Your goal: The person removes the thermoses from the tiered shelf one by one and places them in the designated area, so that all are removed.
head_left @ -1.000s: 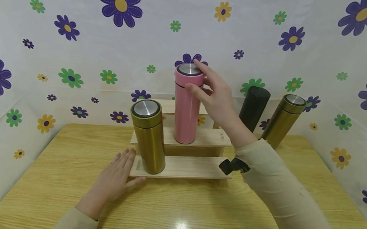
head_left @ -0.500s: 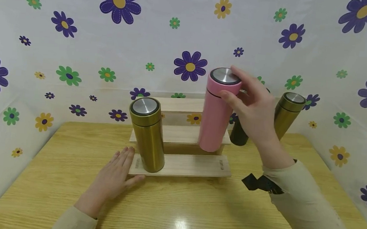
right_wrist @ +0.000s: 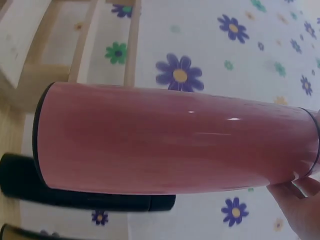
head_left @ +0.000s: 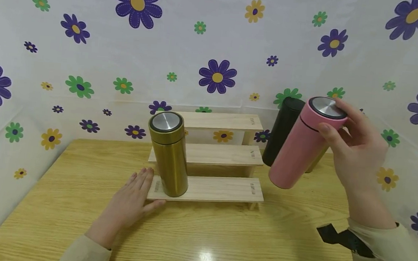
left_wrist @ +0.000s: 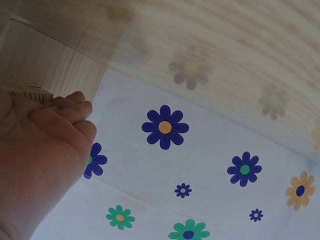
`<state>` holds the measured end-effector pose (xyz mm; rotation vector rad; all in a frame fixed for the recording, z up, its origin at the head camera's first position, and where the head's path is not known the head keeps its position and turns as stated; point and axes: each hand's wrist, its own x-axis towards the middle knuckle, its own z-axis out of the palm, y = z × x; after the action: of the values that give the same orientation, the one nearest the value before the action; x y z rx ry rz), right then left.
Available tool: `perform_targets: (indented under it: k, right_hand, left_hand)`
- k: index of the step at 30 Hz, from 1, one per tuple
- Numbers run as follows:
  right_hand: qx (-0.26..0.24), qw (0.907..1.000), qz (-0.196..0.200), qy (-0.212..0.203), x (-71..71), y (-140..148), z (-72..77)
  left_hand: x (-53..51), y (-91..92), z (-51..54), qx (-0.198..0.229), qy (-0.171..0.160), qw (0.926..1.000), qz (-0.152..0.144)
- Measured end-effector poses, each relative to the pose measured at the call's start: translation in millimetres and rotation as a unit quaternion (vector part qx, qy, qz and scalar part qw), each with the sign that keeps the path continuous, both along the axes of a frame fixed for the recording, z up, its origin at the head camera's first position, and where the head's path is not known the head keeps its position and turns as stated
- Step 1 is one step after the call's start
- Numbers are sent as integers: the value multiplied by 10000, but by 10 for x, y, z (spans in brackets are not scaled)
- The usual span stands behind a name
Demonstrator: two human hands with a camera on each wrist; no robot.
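Observation:
A pink thermos (head_left: 301, 148) with a silver-topped lid hangs tilted in the air right of the stepped wooden stand (head_left: 223, 189). My right hand (head_left: 362, 153) grips it near the lid, thumb in front and fingers behind. In the right wrist view the pink thermos (right_wrist: 175, 140) fills the middle, with part of the right hand (right_wrist: 300, 205) at its lid end. My left hand (head_left: 127, 206) lies with straight fingers against the left end of the stand's lowest step; the left wrist view shows the left hand (left_wrist: 45, 135) too. On that step a gold thermos (head_left: 170, 156) stands upright.
Behind the pink thermos stands a black thermos (head_left: 284, 128) on the table (head_left: 185, 239). A second gold thermos, mostly hidden behind the pink one, shows only in part. A flower-patterned cloth (head_left: 172, 37) hangs behind and at both sides.
My right hand has lifted the pink thermos off the stand's middle step and carried it right, tilting it. The left hand and the gold thermos beside it have stayed put.

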<state>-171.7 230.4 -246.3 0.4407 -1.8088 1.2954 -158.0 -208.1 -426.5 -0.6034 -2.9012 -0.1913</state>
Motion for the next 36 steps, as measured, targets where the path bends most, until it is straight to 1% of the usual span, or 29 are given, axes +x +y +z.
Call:
perform_targets:
  k: [2, 5, 9, 11, 12, 18, 22, 30, 36]
  right_hand:
    - [-55, 9999, -118, -49, 28, 87, -26]
    - [70, 9986, -470, -246, 62, 208, -80]
    - [339, 9910, -1110, -662, 65, 359, -187]
    - [369, 9869, -1321, -851, 49, 431, -256]
    - [379, 9858, -1378, -882, 34, 467, -295]
    - [387, 9809, -1563, -1089, -58, 653, -516]
    - [278, 9787, -1621, -1225, -111, 725, -612]
    - [108, 9734, -1779, -1442, -168, 833, -743]
    - [29, 9674, -1854, -1727, -174, 867, -773]
  left_hand:
    - [1, 3, 5, -12, 17, 10000, -17]
    - [2, 5, 13, -18, 57, 10000, -26]
    - [0, 9, 18, -6, 154, 9999, -47]
    - [2, 11, 20, 12, 171, 9998, -45]
    - [4, 12, 23, 14, 168, 9998, -48]
    - [16, 18, 35, -1, 42, 10000, -11]
    - [11, 15, 36, -48, -2, 10000, 18]
    - [4, 18, 18, -21, -98, 9999, 32]
    - [7, 11, 13, -36, -81, 10000, 38]
